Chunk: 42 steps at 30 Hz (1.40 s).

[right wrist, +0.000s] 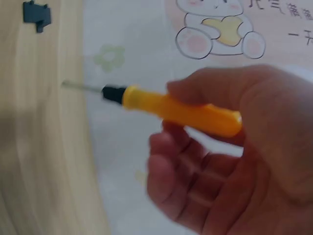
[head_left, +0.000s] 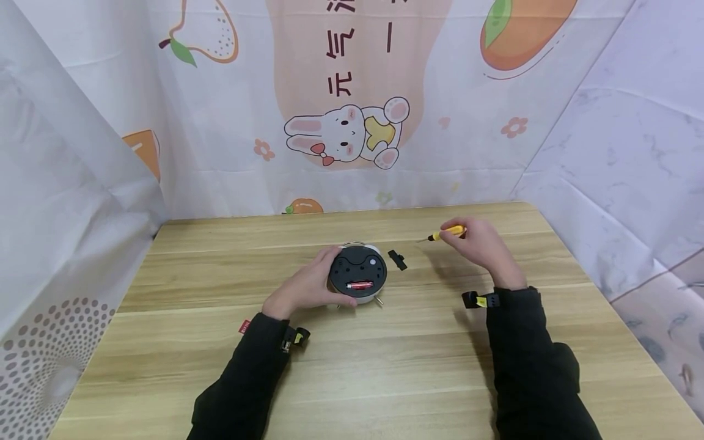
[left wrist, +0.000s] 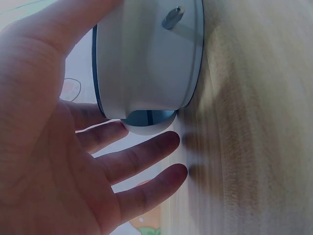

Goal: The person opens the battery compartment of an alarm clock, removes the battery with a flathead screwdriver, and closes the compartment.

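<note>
Head view: my left hand (head_left: 304, 287) cups the left side of the round alarm clock (head_left: 358, 279), which lies face down on the wooden table (head_left: 385, 379), black back panel up. Battery bay is open, with a red battery (head_left: 360, 285) seated in it. The small black battery cover (head_left: 397, 259) lies on the table just to the right of the clock, not touching it. My right hand (head_left: 480, 247) is off to the right, well apart from the clock, raised over the table and pinching a yellow-handled screwdriver (head_left: 447, 233), tip pointing left toward the cover.

Left wrist view adds what the head view hides: my fingers (left wrist: 142, 156) are straight and spread, lying along the white rim of the clock, palm open, thumb going up over the top edge. A metal leg pin (left wrist: 172, 17) sticks out of the rim. The back panel and battery are out of sight here.

Right wrist view: thumb on top of the yellow handle, fingers (right wrist: 171, 176) curled underneath, so a closed grip on the screwdriver. Black collar and thin metal shaft (right wrist: 80, 87) stick out to the left, slightly blurred. The cover shows in the top left corner on the table; the clock is out of frame. The printed rabbit backdrop (head_left: 352, 134) shows in the head and right wrist views.
</note>
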### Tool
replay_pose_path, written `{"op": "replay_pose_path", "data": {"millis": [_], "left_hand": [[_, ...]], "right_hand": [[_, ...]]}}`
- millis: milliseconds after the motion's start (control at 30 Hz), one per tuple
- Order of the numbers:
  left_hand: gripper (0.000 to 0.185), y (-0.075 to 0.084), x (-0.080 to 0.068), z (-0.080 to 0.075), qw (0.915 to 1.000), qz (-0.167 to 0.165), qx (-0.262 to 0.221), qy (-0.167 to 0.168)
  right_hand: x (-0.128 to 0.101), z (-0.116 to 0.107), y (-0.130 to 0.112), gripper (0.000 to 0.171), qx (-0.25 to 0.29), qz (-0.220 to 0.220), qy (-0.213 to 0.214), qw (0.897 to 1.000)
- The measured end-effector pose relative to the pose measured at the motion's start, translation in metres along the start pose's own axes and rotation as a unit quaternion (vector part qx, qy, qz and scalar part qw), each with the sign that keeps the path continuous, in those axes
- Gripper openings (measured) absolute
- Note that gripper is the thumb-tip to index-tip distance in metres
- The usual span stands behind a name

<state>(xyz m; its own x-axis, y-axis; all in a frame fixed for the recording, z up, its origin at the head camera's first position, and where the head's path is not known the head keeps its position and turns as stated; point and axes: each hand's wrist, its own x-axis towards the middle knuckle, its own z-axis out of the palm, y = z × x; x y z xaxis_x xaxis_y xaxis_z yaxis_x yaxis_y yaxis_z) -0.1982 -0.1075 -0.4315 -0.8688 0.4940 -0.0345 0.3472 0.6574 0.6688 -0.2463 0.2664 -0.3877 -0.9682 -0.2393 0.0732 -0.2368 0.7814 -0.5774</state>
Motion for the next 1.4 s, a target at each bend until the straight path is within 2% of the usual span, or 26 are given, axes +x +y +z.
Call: {"op": "replay_pose_path", "data": {"millis": [100,167,233,300,400,467,567,767,1100,1400], "left_hand": [[0.115,0.0,0.0,0.0,1.0,-0.002,0.001,0.001],[0.115,0.0,0.0,0.0,1.0,-0.004,0.001,0.0],[0.116,0.0,0.0,0.0,1.0,-0.004,0.0,0.0],[0.116,-0.001,0.0,0.0,1.0,-0.003,-0.001,0.0],[0.115,-0.002,0.0,0.001,1.0,-0.001,-0.002,0.001],[0.116,-0.001,0.0,0.001,1.0,0.0,-0.003,0.001],[0.116,-0.001,0.0,0.0,1.0,-0.002,-0.006,0.002],[0.115,0.0,0.0,0.0,0.9999,0.004,-0.009,0.005],[0.11,-0.001,0.0,0.0,0.9998,0.009,-0.017,0.007],[0.117,0.0,0.0,0.0,0.9999,0.001,-0.013,0.005]], "right_hand": [[-0.001,0.0,-0.008,0.032,0.019,-0.027,0.022,0.999],[-0.003,0.0,-0.014,0.033,0.053,-0.042,0.022,0.997],[-0.004,0.0,-0.02,0.03,0.096,-0.057,0.012,0.994],[-0.01,-0.003,-0.037,0.024,0.134,-0.076,-0.004,0.988],[-0.013,-0.003,-0.053,0.015,0.161,-0.111,-0.03,0.98],[-0.014,0.001,-0.061,0.012,0.163,-0.133,-0.044,0.977],[-0.008,0.012,-0.054,0.012,0.168,-0.159,-0.061,0.971],[-0.007,0.022,-0.059,0.007,0.182,-0.189,-0.083,0.961],[-0.007,0.029,-0.068,0.005,0.167,-0.203,-0.09,0.961],[-0.009,0.032,-0.078,0.008,0.104,-0.234,-0.065,0.965]]}}
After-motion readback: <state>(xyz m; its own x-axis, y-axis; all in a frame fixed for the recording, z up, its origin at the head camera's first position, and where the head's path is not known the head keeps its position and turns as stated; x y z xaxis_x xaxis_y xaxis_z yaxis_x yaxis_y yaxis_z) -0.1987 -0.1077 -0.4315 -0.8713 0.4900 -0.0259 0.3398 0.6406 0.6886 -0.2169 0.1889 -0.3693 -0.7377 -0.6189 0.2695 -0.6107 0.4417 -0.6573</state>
